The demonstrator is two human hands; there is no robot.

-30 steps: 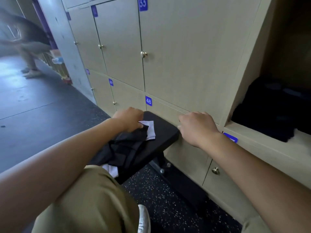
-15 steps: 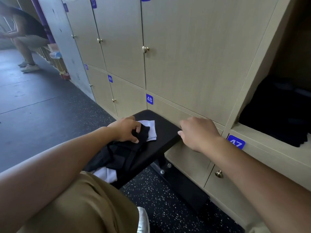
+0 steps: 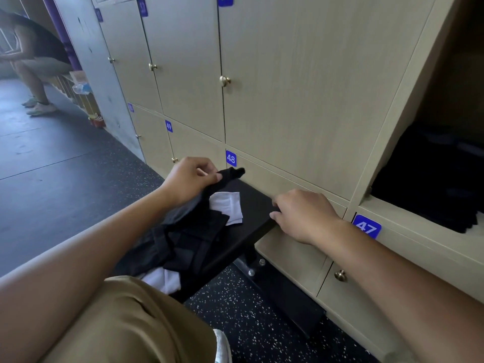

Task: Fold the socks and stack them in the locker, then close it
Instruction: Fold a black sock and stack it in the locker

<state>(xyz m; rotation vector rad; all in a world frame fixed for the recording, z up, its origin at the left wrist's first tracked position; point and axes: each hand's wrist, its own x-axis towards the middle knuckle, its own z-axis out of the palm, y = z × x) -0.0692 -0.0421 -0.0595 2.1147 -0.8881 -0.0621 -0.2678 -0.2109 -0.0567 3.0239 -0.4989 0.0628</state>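
A pile of black socks (image 3: pixel 188 242) lies on a black bench (image 3: pixel 251 205), with a folded white sock (image 3: pixel 227 206) on top and another white one (image 3: pixel 162 280) at the near end. My left hand (image 3: pixel 188 179) pinches one black sock (image 3: pixel 231 174) and holds it lifted above the pile. My right hand (image 3: pixel 301 213) rests with curled fingers on the bench's far right edge, nothing in it. The open locker (image 3: pixel 392 205) at the right holds dark folded clothing (image 3: pixel 432 179).
Beige locker doors with brass knobs and blue number tags 48 (image 3: pixel 230 158) and 47 (image 3: pixel 366 226) fill the wall. My tan-trousered knee (image 3: pixel 117 323) is in front. A seated person (image 3: pixel 31 53) is far left on the dark floor.
My left hand has closed on a black sock and raised it off the pile, away from the white sock. My right hand has stayed at the bench edge.
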